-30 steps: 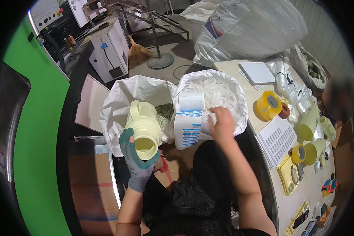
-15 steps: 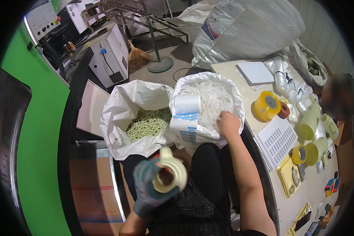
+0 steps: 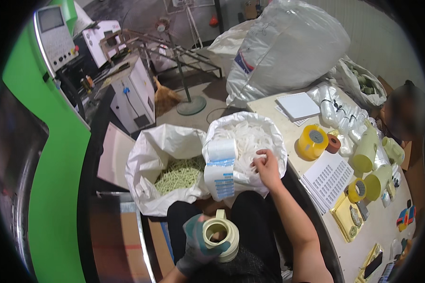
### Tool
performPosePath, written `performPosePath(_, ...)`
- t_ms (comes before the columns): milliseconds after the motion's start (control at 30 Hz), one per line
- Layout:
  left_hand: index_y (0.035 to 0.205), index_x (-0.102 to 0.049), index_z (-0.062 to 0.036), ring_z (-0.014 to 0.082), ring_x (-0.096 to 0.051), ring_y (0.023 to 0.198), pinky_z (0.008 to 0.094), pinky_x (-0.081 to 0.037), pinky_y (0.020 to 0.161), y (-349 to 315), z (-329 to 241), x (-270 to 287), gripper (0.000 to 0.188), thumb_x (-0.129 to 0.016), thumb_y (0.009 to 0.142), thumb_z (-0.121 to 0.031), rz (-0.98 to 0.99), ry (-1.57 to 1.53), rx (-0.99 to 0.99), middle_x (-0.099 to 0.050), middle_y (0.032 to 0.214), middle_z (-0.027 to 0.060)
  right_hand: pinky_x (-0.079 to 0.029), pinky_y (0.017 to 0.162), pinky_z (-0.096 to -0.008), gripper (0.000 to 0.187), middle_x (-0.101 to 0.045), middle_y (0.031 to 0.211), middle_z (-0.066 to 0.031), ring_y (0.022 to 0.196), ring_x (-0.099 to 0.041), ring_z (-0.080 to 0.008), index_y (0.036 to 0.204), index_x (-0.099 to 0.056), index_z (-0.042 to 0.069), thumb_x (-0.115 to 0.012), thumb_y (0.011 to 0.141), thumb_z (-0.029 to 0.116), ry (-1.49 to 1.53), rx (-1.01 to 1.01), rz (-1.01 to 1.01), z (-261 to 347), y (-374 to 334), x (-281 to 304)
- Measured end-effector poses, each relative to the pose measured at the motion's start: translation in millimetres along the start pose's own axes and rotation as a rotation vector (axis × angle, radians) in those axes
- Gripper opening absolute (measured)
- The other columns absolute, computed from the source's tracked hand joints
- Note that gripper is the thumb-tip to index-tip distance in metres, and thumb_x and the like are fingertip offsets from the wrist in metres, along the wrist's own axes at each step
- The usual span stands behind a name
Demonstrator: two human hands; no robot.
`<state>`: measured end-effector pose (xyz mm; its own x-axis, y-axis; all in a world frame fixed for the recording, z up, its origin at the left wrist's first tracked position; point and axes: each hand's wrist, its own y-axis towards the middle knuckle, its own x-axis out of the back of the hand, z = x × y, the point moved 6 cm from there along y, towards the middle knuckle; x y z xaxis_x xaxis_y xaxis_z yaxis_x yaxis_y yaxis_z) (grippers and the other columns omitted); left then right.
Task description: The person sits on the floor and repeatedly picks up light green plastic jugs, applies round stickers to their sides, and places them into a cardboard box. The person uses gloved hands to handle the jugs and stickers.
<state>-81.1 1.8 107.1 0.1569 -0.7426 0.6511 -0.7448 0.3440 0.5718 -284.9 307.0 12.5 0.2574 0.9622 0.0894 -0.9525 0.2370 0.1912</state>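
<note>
My left hand (image 3: 196, 247), in a grey and green glove, is closed round a pale yellow-green plastic jug (image 3: 231, 254). The jug stands upright over my lap, its round mouth upward and its loop handle pointing away from me. My bare right hand (image 3: 269, 170) is at the right side of a white sack of translucent rings (image 3: 243, 129). Its fingers are bent in at the rings, and what lies between the fingertips is too small to make out. A roll of white and blue labels (image 3: 222, 150) lies at this sack's near left rim, its strip hanging down the front.
Left of the rings, another white sack holds pale green sticks (image 3: 177, 177). On the table at right are yellow tape rolls (image 3: 312, 142), label sheets (image 3: 328, 181) and yellow-green plastic bodies (image 3: 365, 153). A green machine (image 3: 56, 165) stands at far left. Another person is at the right edge.
The jug has come down and to the right in my left hand, its mouth turned more upward. My right hand stays at the rings, fingers now more visible. The whole view has shifted.
</note>
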Motion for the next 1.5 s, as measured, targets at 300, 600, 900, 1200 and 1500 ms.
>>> performPosePath(300,0.119,-0.071,-0.0106,0.0374,-0.065,0.111,0.0524,-0.051,0.097,-8.7,0.2,-5.1,0.059,-0.097,0.073,-0.037,0.136,0.166,-0.082,-0.071,0.119,0.0082,-0.054,0.066,-0.0274,0.038,-0.073,0.093,-0.0073,0.073,-0.067,-0.0102,0.135,-0.047,0.000,-0.064,0.101,0.003,0.536,-0.224,0.716,89.5,-162.1,-99.8)
performPosePath(600,0.093,-0.074,-0.0150,0.0312,-0.067,0.099,0.0503,-0.051,0.092,-14.3,6.0,-4.7,0.040,-0.097,0.066,-0.034,0.121,0.127,-0.088,-0.071,0.102,0.0040,-0.057,0.084,-0.0411,0.032,-0.064,0.096,-0.0066,0.093,-0.066,-0.0306,0.089,-0.064,0.008,-0.080,0.092,0.036,-0.366,0.999,0.727,160.4,-184.7,-78.5)
performPosePath(900,0.091,-0.074,-0.0140,0.0355,-0.062,0.107,0.0562,-0.046,0.108,5.9,2.7,1.2,0.045,-0.093,0.068,-0.047,0.213,0.299,-0.214,-0.065,0.101,0.0066,-0.050,0.086,-0.0421,0.046,-0.064,0.100,-0.0030,0.098,-0.057,-0.0280,0.099,-0.071,0.008,-0.089,0.078,0.045,-0.499,0.748,0.902,139.3,-187.5,-83.4)
performPosePath(1200,0.117,-0.075,-0.0082,0.0347,-0.062,0.119,0.0641,-0.035,0.120,2.3,25.4,15.3,0.037,-0.076,0.089,-0.033,0.367,0.459,0.027,-0.071,0.115,0.0109,-0.055,0.077,-0.0381,0.038,-0.063,0.097,-0.0041,0.090,-0.057,-0.0269,0.092,-0.070,0.006,-0.090,0.077,0.035,-0.445,0.868,0.633,132.0,-202.8,-110.5)
performPosePath(1500,0.098,-0.074,-0.0142,0.0341,-0.059,0.115,0.0519,-0.048,0.103,44.6,33.8,13.2,0.024,-0.078,0.080,-0.031,0.596,0.381,-0.067,-0.063,0.117,0.0085,-0.057,0.074,-0.0386,0.038,-0.063,0.093,-0.0045,0.089,-0.059,-0.0273,0.085,-0.067,0.007,-0.087,0.080,0.039,-0.471,0.848,0.644,132.9,-206.9,-111.7)
